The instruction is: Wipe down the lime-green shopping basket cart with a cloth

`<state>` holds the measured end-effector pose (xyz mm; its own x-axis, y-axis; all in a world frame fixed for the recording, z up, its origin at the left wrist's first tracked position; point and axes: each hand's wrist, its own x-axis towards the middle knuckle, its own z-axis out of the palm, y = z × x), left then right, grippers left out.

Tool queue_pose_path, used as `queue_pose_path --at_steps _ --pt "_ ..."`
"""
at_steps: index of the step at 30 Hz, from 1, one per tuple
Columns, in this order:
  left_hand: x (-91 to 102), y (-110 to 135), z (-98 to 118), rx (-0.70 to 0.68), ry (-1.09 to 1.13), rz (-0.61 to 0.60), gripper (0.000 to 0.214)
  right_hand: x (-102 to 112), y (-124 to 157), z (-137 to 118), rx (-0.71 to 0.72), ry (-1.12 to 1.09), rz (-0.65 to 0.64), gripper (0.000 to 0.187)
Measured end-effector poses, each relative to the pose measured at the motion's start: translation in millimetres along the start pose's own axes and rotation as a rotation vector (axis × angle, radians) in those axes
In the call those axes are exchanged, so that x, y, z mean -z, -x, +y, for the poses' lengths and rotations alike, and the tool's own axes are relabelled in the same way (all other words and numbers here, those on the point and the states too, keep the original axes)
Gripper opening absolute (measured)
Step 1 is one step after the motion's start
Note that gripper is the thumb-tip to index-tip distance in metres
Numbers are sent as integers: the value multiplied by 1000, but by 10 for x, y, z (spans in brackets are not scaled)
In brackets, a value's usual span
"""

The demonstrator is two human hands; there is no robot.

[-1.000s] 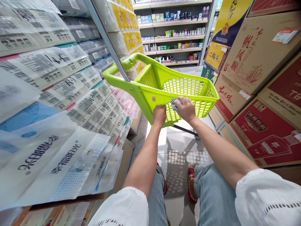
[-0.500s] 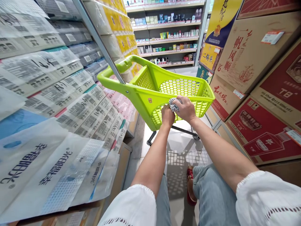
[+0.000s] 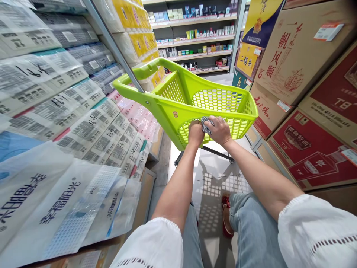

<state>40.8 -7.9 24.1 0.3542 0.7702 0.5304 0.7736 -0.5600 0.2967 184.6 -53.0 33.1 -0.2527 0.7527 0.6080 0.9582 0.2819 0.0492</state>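
From the head view, a lime-green cart [image 3: 184, 109] stands across the aisle on the pale floor [image 3: 205, 206], its handle [image 3: 122, 85] toward the left, its front end toward the right. A grey pole [image 3: 113, 42] slants up from the handle's near corner. A small sticker [image 3: 175, 114] sits on the near side, and the lattice panel begins to the right of it.

A cloth [image 3: 205, 125], striped grey and white, lies bunched against that near side, roughly midway between the cart's front corner and the handle end, below the top rim. The right hand [image 3: 220, 129] grips it, fingers bent over the bundle. The left hand [image 3: 196, 133] is just beside, its fingers curled in at the lattice; whether they clasp the cloth, the cart or nothing cannot be told.

Along the left edge of the floor, a shelf carries wrapped packs [image 3: 96, 124] with handwritten figures, and white bags [image 3: 63, 203] overhang its front edge. Yellow packs [image 3: 145, 42] are stacked farther back. Along the right edge rise cartons [image 3: 281, 61], a red box [image 3: 314, 150] among the lower ones. Racks [image 3: 195, 39] of bottles and small boxes close off the far end.
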Motion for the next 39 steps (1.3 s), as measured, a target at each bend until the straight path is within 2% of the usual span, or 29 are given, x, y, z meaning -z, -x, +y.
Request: queue_pose_path --at_steps 7,13,16,19,26,29,33,36,39 --pt "41 15 46 3 -32 -26 26 -233 178 18 -18 15 -46 37" --pt "-13 29 27 7 -101 -6 34 -352 516 48 159 25 -295 36" --pt "-32 29 21 -4 -103 7 35 -335 544 76 185 31 -316 36" --pt "-28 17 36 12 -74 11 34 -211 381 108 152 28 -240 35" --pt "-12 1 89 43 -50 19 36 280 -152 194 -17 46 118 33" --pt "-12 2 93 50 -64 27 38 285 -209 208 -74 50 158 34" --pt "-13 -4 85 54 -61 28 37 19 -35 174 -65 42 73 35" --pt "-13 -8 74 80 -49 17 37 -213 242 136 35 19 -95 35" --pt "-15 -6 59 87 -47 26 40 -349 494 115 148 7 -267 34"
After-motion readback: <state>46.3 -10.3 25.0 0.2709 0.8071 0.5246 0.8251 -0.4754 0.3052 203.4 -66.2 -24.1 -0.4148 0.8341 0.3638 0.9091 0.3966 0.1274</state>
